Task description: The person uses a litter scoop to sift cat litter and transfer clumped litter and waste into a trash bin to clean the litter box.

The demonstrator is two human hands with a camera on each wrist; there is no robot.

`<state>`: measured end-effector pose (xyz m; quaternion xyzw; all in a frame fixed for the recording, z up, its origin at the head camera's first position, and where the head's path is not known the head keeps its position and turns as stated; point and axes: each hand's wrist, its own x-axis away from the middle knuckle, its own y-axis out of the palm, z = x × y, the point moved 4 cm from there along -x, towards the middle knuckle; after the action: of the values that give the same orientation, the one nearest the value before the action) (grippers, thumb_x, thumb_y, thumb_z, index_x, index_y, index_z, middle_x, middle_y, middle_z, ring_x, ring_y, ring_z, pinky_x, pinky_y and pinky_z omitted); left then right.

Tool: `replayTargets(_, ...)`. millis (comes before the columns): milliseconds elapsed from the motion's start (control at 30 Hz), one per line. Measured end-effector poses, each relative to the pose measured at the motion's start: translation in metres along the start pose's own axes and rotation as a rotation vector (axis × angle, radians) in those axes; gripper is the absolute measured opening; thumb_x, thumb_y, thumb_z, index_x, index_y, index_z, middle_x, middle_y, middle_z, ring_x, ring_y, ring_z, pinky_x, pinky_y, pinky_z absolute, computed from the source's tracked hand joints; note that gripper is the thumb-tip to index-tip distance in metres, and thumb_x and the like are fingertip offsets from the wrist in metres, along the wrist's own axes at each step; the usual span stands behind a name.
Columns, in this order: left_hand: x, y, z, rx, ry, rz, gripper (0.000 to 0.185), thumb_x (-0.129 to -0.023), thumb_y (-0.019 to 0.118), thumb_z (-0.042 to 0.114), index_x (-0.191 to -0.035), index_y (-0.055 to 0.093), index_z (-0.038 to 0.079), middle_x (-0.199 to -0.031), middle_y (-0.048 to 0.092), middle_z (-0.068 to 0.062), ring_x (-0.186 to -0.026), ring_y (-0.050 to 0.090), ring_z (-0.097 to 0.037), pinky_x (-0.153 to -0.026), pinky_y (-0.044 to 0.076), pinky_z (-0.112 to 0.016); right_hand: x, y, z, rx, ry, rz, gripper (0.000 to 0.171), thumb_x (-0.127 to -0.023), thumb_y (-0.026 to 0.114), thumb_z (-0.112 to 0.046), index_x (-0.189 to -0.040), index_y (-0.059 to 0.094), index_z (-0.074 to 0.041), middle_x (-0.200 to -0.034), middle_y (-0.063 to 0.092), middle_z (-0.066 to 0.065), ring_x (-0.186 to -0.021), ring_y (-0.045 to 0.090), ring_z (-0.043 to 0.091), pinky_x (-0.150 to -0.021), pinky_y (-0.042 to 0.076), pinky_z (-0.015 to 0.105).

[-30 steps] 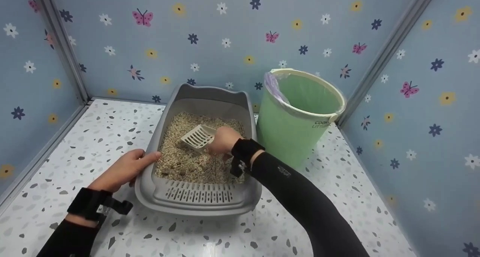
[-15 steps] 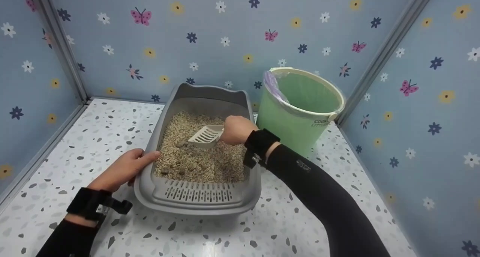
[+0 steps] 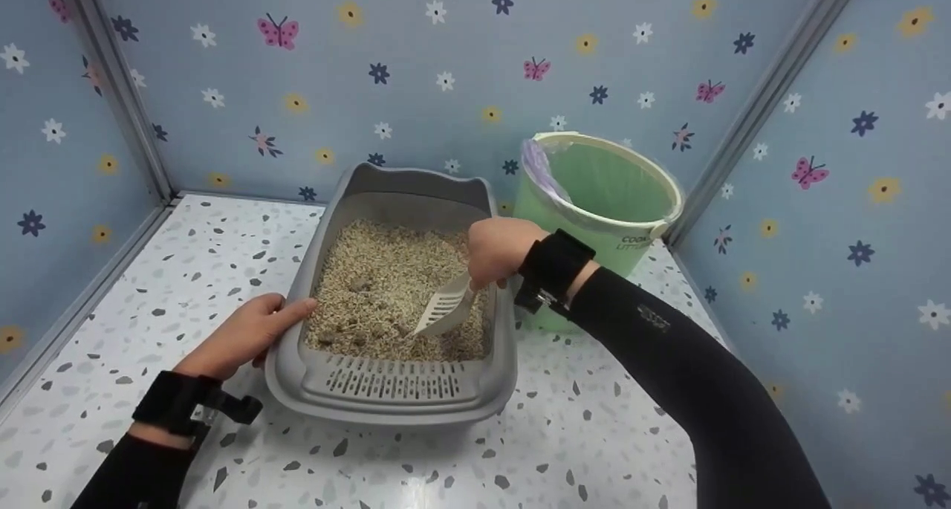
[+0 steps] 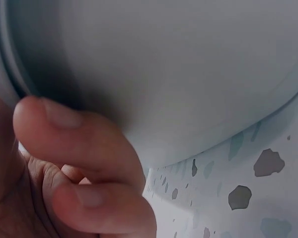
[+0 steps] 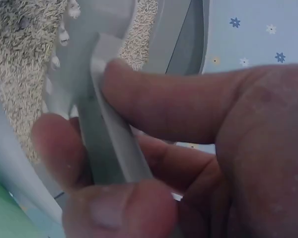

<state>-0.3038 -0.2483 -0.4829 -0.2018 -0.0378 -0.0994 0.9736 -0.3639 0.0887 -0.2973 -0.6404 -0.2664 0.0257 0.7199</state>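
Observation:
A grey litter box stands on the speckled surface, with pale pellet litter inside and a few darker clumps on top. My left hand grips the box's left rim, thumb over the edge; in the left wrist view its curled fingers are under the rim. In my right hand is the handle of a cream slotted litter scoop, between thumb and fingers in the right wrist view. The scoop tilts down, its front edge at the litter near the box's front right.
A green bin with a purple-edged liner stands just right of the box, behind my right forearm. Flower-patterned walls enclose the back and both sides. The speckled surface extends around the box.
My right hand has moved right and slightly up, swinging the scoop from the middle of the litter to the front right, now tipped downward. The left hand stays on the rim.

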Motion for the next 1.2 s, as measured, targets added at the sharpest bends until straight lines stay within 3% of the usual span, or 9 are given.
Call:
replayTargets(133, 0.001, 0.0, 0.0, -0.003, -0.002, 0.002, 0.059, -0.112, 0.06, 0.06, -0.111, 0.055, 0.001, -0.077, 0.059, -0.005, -0.049, 0.041, -0.008, -0.044, 0.037, -0.026, 0.009, -0.005, -0.002, 0.08, 0.001, 0.0, 0.031, -0.089, 0.082, -0.02, -0.068, 0.059, -0.022, -0.075, 0.078, 0.001, -0.055, 0.066, 0.012, -0.054, 0.05, 0.034)
replayTargets(267, 0.001, 0.0, 0.0, -0.002, 0.0, 0.004, 0.059, -0.112, 0.06, 0.06, -0.11, 0.056, 0.001, -0.077, 0.059, -0.005, -0.049, 0.041, -0.008, -0.044, 0.037, -0.026, 0.013, -0.008, -0.009, 0.205, -0.029, -0.005, 0.031, -0.084, 0.075, -0.015, -0.065, 0.053, -0.022, -0.066, 0.067, -0.004, -0.057, 0.062, 0.014, -0.052, 0.048, 0.036)
replayTargets(467, 0.0, 0.0, 0.0, 0.011, 0.0, -0.001, 0.059, -0.112, 0.061, 0.06, -0.11, 0.055, 0.002, -0.077, 0.059, -0.004, -0.049, 0.041, -0.008, -0.044, 0.037, -0.027, 0.014, -0.001, -0.02, 0.363, -0.08, -0.008, 0.038, -0.086, 0.07, -0.012, -0.064, 0.04, -0.021, -0.066, 0.038, -0.005, -0.061, 0.04, 0.017, -0.051, 0.037, 0.037)
replayTargets(633, 0.0, 0.001, 0.0, 0.017, -0.004, 0.006, 0.058, -0.112, 0.062, 0.059, -0.109, 0.054, 0.002, -0.076, 0.058, -0.003, -0.049, 0.04, -0.007, -0.044, 0.037, -0.026, 0.009, 0.012, -0.027, 0.443, -0.124, 0.006, 0.043, -0.089, 0.067, -0.009, -0.066, 0.033, -0.021, -0.067, 0.026, -0.004, -0.062, 0.027, 0.017, -0.055, 0.027, 0.038)
replayTargets(767, 0.0, 0.002, -0.001, 0.018, -0.003, 0.004, 0.059, -0.112, 0.062, 0.06, -0.11, 0.055, 0.001, -0.077, 0.058, -0.004, -0.05, 0.041, -0.007, -0.044, 0.037, -0.026, 0.003, 0.026, -0.025, 0.412, -0.135, -0.008, 0.042, -0.087, 0.066, -0.006, -0.065, 0.034, -0.021, -0.065, 0.027, -0.005, -0.059, 0.027, 0.016, -0.053, 0.026, 0.036)
replayTargets(967, -0.001, 0.003, 0.0, 0.02, -0.006, 0.002, 0.059, -0.111, 0.062, 0.06, -0.111, 0.056, 0.001, -0.078, 0.06, -0.004, -0.05, 0.042, -0.007, -0.044, 0.038, -0.026, -0.004, 0.039, -0.017, 0.3, -0.13, -0.026, 0.036, -0.087, 0.066, -0.007, -0.063, 0.042, -0.021, -0.061, 0.04, -0.006, -0.056, 0.042, 0.016, -0.049, 0.037, 0.035)
replayTargets(1200, 0.0, 0.001, -0.001, -0.002, -0.017, -0.002, 0.063, -0.111, 0.06, 0.063, -0.115, 0.057, 0.0, -0.08, 0.061, -0.005, -0.052, 0.044, -0.008, -0.044, 0.04, -0.027, -0.006, 0.046, -0.012, 0.239, -0.114, 0.021, 0.03, -0.086, 0.073, -0.015, -0.069, 0.049, -0.02, -0.07, 0.051, -0.004, -0.064, 0.052, 0.019, -0.053, 0.047, 0.041)
